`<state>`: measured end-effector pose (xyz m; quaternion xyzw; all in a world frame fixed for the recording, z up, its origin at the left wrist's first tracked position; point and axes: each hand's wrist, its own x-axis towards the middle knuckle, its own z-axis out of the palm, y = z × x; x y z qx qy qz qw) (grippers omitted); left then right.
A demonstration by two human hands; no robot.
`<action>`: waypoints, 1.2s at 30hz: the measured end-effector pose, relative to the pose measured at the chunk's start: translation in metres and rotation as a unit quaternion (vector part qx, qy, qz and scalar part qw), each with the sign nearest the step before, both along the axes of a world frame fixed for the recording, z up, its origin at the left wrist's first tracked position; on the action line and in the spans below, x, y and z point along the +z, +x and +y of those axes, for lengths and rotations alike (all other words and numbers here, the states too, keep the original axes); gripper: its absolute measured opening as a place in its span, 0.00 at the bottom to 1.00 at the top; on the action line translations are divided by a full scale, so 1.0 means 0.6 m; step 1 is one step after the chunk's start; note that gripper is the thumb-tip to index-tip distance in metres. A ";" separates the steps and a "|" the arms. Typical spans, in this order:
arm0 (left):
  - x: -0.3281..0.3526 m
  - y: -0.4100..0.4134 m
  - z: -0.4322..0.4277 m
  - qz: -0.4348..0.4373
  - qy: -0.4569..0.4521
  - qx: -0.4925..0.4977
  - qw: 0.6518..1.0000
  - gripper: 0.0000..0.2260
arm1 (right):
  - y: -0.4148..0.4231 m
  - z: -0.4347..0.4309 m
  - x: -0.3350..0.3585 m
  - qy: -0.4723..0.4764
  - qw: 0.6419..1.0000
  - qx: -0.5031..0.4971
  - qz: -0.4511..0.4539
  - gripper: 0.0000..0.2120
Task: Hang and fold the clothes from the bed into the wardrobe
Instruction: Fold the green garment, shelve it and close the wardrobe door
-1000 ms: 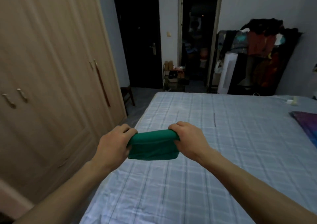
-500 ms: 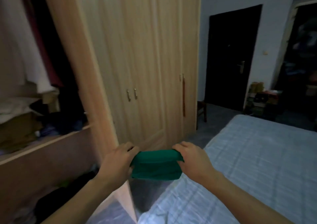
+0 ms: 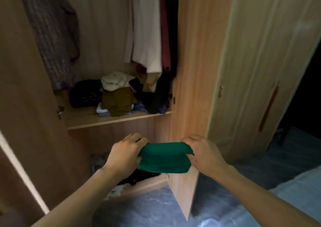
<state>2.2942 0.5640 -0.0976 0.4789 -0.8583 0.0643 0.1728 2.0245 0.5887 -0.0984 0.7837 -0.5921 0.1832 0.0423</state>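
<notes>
Two bare hands carry one folded green cloth bundle (image 3: 164, 159) between them before the open light-wood wardrobe (image 3: 99, 26). The left hand (image 3: 126, 153) pinches its left end and the right hand (image 3: 205, 154) its right end, fingers (image 3: 137, 138) curled round the soft edges. The bundle's long axis runs level, side to side. The wooden shelf (image 3: 81, 119) lies above and ahead, slightly left, so the left hand is nearer. A crumpled heap of garments (image 3: 118, 96) — brown, cream, black, blue — fills the shelf's middle and right, with bare board at the left front. The cloth looks matte, limp and smooth. The smooth open door panel (image 3: 189, 70) stands just behind the right hand.
</notes>
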 end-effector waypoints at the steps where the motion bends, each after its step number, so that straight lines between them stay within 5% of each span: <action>1: -0.007 0.026 -0.008 0.005 0.006 0.009 1.000 0.20 | 0.025 -0.014 -0.005 0.006 1.000 0.010 -0.001 0.17; 14: -0.100 0.165 -0.149 -0.005 0.049 0.091 0.995 0.21 | 0.161 -0.247 -0.092 0.060 0.993 0.103 -0.001 0.19; 36: -0.014 0.354 -0.484 -0.029 0.011 0.215 0.976 0.21 | 0.366 -0.672 -0.017 0.025 0.973 0.230 -0.017 0.16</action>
